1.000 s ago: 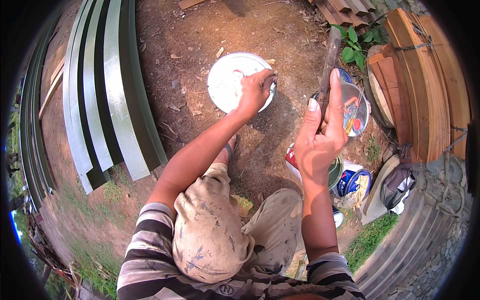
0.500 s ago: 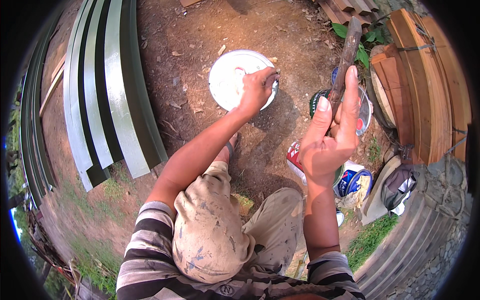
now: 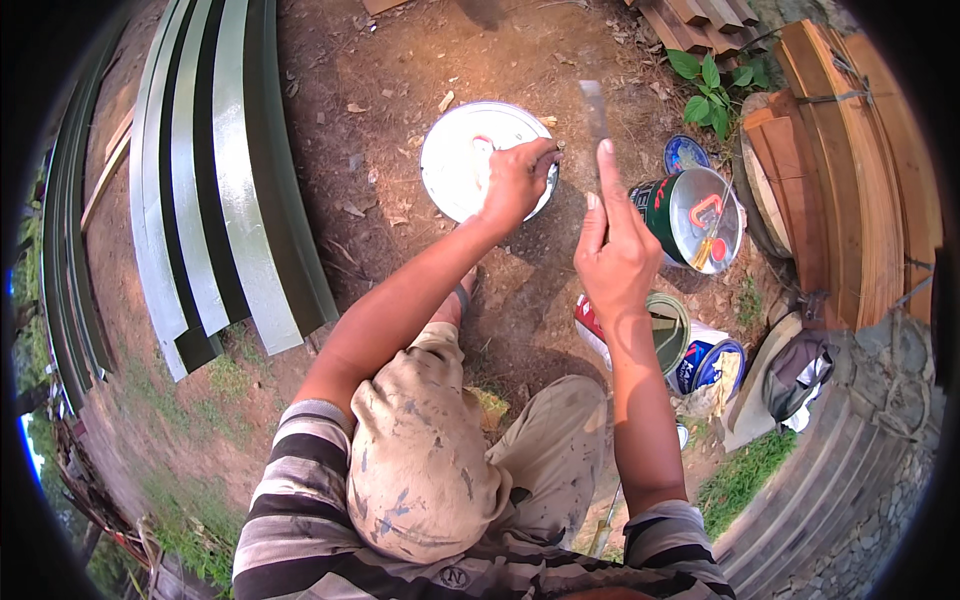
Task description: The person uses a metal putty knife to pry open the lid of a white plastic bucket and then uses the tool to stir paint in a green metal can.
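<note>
At the right edge of the white pail (image 3: 448,172), the left hand (image 3: 515,183) is curled, I can't tell around what; the right hand (image 3: 618,255) grips a blurry stick (image 3: 594,108), best held steady

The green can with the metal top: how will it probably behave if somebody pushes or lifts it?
The green can is probably stiff, judging by its metal top. Being cylindrical, it might roll if knocked onto its side. Its weight is uncertain, since the top hides any contents.
</note>
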A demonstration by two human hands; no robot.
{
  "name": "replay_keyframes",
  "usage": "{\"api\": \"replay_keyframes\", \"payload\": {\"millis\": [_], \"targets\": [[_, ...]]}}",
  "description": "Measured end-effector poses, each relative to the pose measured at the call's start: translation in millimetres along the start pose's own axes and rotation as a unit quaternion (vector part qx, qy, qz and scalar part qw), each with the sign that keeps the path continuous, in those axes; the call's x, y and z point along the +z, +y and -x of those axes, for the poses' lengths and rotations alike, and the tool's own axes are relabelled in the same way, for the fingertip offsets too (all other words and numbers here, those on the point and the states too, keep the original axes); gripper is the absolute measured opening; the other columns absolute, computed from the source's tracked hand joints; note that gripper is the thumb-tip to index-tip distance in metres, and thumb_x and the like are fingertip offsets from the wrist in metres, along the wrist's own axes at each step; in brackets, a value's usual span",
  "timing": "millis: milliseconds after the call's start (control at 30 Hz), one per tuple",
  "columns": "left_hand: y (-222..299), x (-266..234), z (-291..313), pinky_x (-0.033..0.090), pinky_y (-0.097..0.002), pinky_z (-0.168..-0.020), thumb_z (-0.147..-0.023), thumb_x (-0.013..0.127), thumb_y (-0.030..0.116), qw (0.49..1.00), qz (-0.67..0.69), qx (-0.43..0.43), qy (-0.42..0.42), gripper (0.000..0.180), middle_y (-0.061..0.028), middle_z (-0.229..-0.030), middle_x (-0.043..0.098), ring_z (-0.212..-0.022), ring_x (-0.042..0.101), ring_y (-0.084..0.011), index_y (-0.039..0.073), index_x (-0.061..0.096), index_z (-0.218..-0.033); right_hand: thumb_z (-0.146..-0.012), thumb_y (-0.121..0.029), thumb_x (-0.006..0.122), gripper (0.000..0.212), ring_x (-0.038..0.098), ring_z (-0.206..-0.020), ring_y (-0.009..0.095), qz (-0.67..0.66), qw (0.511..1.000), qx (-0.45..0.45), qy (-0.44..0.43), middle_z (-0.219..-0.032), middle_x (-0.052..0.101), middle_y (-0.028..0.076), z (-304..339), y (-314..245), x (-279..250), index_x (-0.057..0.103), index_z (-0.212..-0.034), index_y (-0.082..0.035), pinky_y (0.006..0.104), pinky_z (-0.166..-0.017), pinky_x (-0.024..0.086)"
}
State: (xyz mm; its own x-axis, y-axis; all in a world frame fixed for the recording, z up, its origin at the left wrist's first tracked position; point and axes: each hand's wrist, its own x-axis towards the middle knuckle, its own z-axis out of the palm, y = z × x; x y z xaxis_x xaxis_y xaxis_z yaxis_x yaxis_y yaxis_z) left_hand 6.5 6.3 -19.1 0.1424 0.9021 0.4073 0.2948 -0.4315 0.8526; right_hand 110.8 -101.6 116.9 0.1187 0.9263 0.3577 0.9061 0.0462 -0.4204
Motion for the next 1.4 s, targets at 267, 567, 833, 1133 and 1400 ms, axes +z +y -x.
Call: {"api": "replay_keyframes", "payload": {"millis": [267, 567, 833, 1133, 1400], "targets": [[-1.2, -5.2, 0.8, 0.056, -0.0408, -0.067, -0.095, 0.075, 0.006, 1.0, 0.006, 0.013, -0.01, 0.008, -0.018, -0.085, 0.076, -0.075, 0.075, -0.034, 0.002, 0.076, -0.101, -0.098, -0.001, 0.068, 0.058, 0.073, -0.072, 0.034, -0.039, 0.992, -0.031, 0.118, -0.104, 0.078, 0.017, -16.0, -28.5, -22.1, 0.059, -0.155, -0.013, 0.0427, -0.063, 0.057], [-1.0, -4.1, 0.2, 0.055, -0.0399, -0.064, -0.095, 0.076, 0.007, 1.0, -0.002, 0.004, -0.01, 0.009, -0.0188, -0.082, 0.074, -0.071, 0.075, -0.0315, 0.001, 0.074, -0.101, -0.099, 0.001, 0.066, 0.054, 0.077, -0.09, 0.038, -0.061, 0.991, -0.033, 0.113, -0.126, 0.075, 0.023, 3.0, -22.2, -22.7, 0.058, -0.153, -0.002, 0.0401, -0.074, 0.061], [-1.3, -4.1, 0.0, 0.055, -0.0394, -0.065, -0.095, 0.076, 0.006, 1.0, 0.005, -0.003, -0.002, 0.008, -0.0192, -0.084, 0.076, -0.071, 0.075, -0.0317, 0.001, 0.075, -0.102, -0.099, 0.004, 0.065, 0.055, 0.078, -0.096, 0.036, -0.101, 0.986, -0.048, 0.122, -0.135, 0.072, 0.023, -10.8, -38.8, -33.0, 0.057, -0.152, 0.001, 0.0382, -0.077, 0.061], [-0.8, -3.8, 0.4, 0.056, -0.0376, -0.064, -0.094, 0.076, 0.003, 1.0, 0.01, 0.006, -0.006, 0.008, -0.019, -0.084, 0.076, -0.07, 0.075, -0.0308, 0.001, 0.075, -0.101, -0.098, 0.003, 0.066, 0.054, 0.078, -0.091, 0.035, -0.092, 0.979, -0.092, 0.157, -0.134, 0.073, 0.018, -19.8, -30.8, -19.9, 0.058, -0.151, 0.0, 0.0393, -0.073, 0.061], [-3.5, -1.6, 3.6, 0.058, -0.0416, -0.071, -0.095, 0.074, 0.005, 0.999, -0.025, 0.006, -0.029, 0.008, -0.0177, -0.088, 0.077, -0.079, 0.077, -0.0343, 0.001, 0.076, -0.102, -0.098, -0.004, 0.068, 0.058, 0.074, -0.076, 0.038, 0.017, 0.997, 0.056, -0.05, -0.1, 0.077, 0.019, 17.0, 11.9, 15.0, 0.06, -0.154, -0.018, 0.045, -0.067, 0.058]]}}
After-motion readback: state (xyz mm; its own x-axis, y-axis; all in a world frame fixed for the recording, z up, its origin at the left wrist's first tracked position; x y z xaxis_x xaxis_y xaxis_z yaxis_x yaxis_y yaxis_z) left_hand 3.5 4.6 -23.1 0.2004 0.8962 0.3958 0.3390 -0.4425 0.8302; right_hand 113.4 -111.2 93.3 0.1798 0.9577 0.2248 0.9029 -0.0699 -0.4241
